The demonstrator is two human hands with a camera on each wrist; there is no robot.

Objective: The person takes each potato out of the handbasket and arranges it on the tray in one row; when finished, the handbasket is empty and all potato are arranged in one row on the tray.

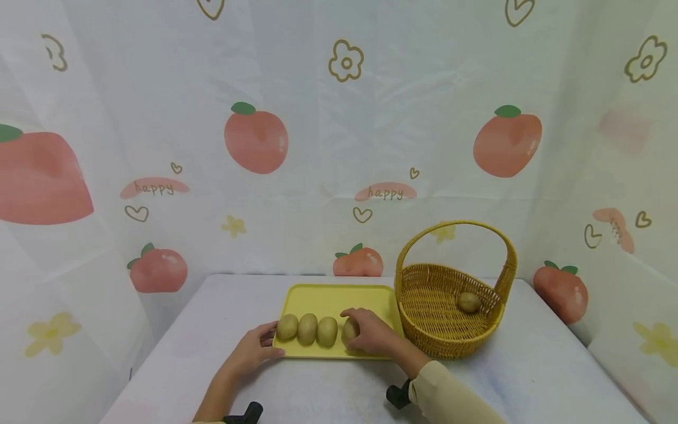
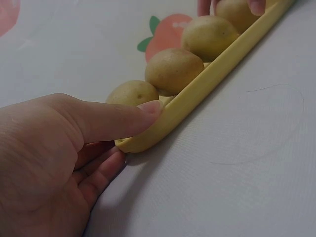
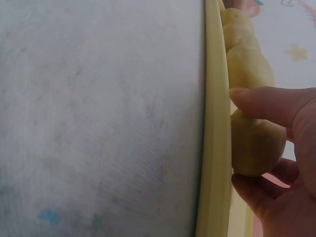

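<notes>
On a yellow tray, three potatoes stand side by side in a row at the left. My left hand holds the tray's near left corner, its thumb over the rim and its fingers beside and below. Just right of the row, my right hand grips a fourth potato between thumb and fingers, low over the tray near its front rim. Part of that potato is hidden by the hand in the head view.
A woven yellow basket with a tall arched handle stands against the tray's right side, with one potato inside. White cloth covers the table. Behind it hangs a fruit-printed curtain.
</notes>
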